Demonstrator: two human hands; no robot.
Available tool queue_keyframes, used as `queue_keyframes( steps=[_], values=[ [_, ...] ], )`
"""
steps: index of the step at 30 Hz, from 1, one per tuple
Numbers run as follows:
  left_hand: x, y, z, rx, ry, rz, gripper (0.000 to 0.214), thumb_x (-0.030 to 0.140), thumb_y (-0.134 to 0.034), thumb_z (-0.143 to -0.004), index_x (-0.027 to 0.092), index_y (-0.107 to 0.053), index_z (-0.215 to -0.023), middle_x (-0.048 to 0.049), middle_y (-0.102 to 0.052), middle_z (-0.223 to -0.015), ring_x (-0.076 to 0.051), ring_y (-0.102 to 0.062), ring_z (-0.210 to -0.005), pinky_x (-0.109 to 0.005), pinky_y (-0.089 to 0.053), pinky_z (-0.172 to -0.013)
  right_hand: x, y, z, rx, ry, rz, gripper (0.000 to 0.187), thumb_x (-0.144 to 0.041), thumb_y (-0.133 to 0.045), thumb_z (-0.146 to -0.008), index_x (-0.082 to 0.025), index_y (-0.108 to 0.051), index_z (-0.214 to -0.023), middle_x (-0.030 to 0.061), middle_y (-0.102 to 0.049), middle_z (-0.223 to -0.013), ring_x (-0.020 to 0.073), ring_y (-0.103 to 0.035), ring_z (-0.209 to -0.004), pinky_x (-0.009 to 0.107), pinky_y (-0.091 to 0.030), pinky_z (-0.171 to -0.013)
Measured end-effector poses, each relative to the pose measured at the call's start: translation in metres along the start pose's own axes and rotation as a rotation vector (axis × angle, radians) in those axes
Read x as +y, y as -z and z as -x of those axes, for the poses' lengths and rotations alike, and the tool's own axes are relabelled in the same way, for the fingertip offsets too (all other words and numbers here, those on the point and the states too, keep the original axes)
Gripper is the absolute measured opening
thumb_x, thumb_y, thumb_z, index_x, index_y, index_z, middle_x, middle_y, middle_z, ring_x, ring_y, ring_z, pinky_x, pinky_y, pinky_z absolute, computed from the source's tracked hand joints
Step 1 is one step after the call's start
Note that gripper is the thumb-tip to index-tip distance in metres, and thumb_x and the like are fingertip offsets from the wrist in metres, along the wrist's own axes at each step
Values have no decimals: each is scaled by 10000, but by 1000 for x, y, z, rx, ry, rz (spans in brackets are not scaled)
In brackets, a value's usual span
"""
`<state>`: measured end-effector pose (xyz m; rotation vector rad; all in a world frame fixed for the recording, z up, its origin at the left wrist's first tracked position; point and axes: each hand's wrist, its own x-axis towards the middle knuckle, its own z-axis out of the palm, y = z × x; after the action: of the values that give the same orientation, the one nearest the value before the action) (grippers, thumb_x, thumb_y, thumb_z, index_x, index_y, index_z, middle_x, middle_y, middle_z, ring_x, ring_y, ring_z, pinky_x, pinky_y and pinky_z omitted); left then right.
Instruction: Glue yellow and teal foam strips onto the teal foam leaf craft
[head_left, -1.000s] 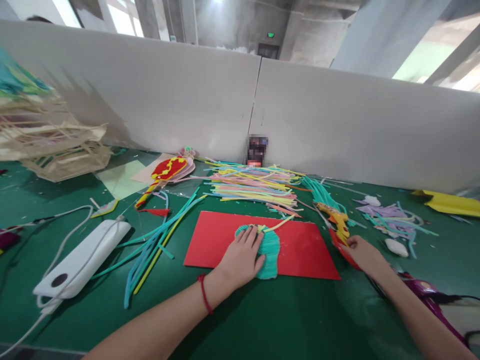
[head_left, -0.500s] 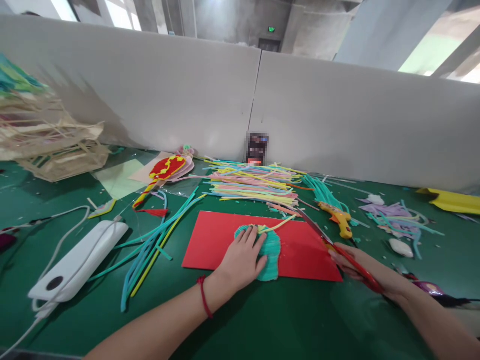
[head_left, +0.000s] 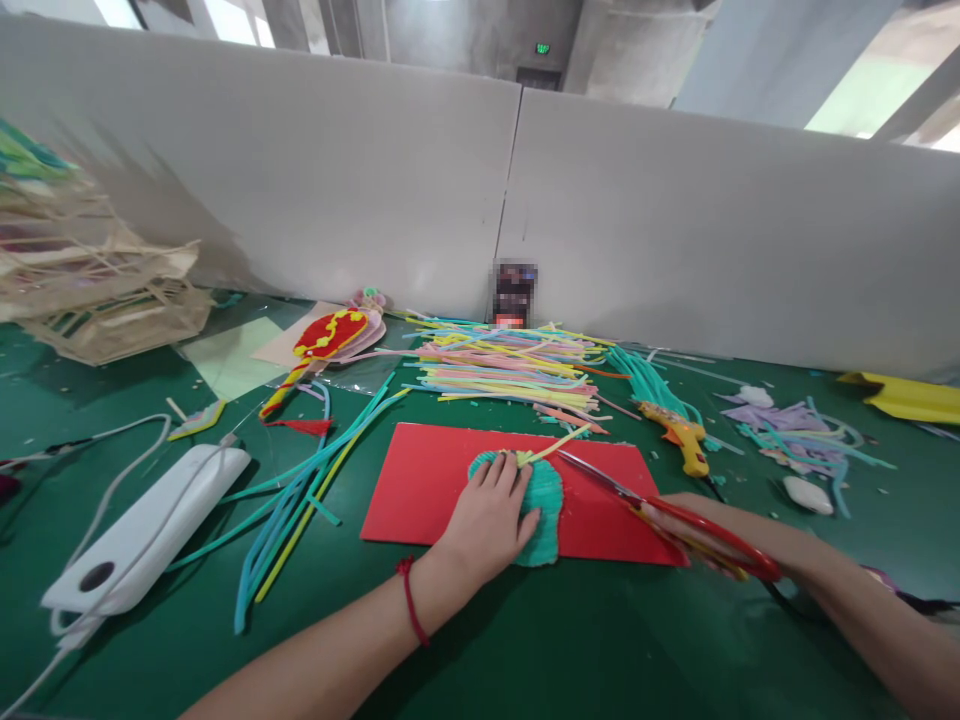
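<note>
My left hand (head_left: 484,515) lies flat, palm down, on a teal ribbed piece (head_left: 547,505) with a rounded outline. That piece rests on a red rectangular card (head_left: 412,475). Pale yellow strips (head_left: 561,442) stick out to the upper right from beside my left fingertips. My right hand (head_left: 724,512) is closed round the red handles of a pair of scissors (head_left: 600,475). The scissor blades point left over the card, their tips near the teal piece and just below the yellow strips.
Behind the card lies a pile of coloured strips (head_left: 510,365). A yellow glue gun (head_left: 679,435) sits to the right, scraps (head_left: 795,435) beyond it. On the left are a white power bank-like device (head_left: 150,530) with cables, loose strips (head_left: 300,500), a red fan-shaped ornament (head_left: 330,335) and a wooden-stick model (head_left: 112,290).
My right hand has brought the scissors left and lower, so the blades now reach close to the teal piece. My left hand stays in place on it.
</note>
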<state>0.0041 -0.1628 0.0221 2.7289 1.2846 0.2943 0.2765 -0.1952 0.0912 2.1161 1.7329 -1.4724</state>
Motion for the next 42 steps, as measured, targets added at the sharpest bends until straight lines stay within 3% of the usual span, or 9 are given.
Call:
queue_keyframes(
  steps=[2,6,16,22,29,35,42],
  values=[
    [1,-1,0,5,7,-5,501,418,-347,-946,127,-452,-1340,-166,-467,-1394,-313,-421,-1284,-447,-363,-1017,-10,0,-2,-78,-34,36,539,-742,-357,-780,-213,-450,-724,-37,-475,-542,93,-431,-424,217,-343,-397],
    [2,-4,0,15,17,-3,497,413,-344,-948,126,-450,-1340,-163,-470,-1393,-309,-420,-1285,-456,-350,-1028,-26,-1,-3,-56,7,45,507,-713,-459,-747,-212,-395,-695,-65,-418,-540,71,-383,-412,201,-296,-378],
    [2,-4,0,-3,13,13,532,431,-336,-948,133,-400,-1384,-161,-453,-1412,-307,-414,-1294,-452,-353,-1023,-30,0,-17,-43,133,98,512,-681,-520,-734,-207,-350,-642,-61,-319,-592,71,-301,-495,201,-247,-422],
    [2,-4,0,-4,0,-7,543,445,-300,-953,115,-423,-1368,-174,-450,-1411,-317,-403,-1300,-456,-347,-1023,-31,1,-22,-56,123,139,532,-723,-480,-725,-206,-375,-656,-49,-338,-618,90,-304,-532,217,-251,-452],
    [2,-4,0,-10,11,-2,542,429,-283,-956,106,-417,-1370,-164,-447,-1417,-310,-410,-1297,-447,-329,-1038,-31,4,-30,-11,241,240,537,-714,-460,-750,-201,-370,-619,-43,-323,-615,107,-300,-579,237,-252,-517],
    [6,-7,0,2,48,13,546,445,-296,-948,125,-400,-1378,-159,-454,-1411,-311,-403,-1298,-459,-336,-1025,-28,6,-32,32,217,241,555,-738,-513,-687,-202,-409,-589,-44,-372,-581,110,-322,-561,233,-257,-503],
    [12,-8,-2,-7,62,-16,583,458,-254,-952,84,-415,-1370,-181,-446,-1413,-343,-389,-1303,-491,-332,-1030,-16,5,-39,38,203,257,475,-662,-545,-726,-205,-466,-627,-40,-431,-605,119,-359,-572,238,-269,-518]
  ],
)
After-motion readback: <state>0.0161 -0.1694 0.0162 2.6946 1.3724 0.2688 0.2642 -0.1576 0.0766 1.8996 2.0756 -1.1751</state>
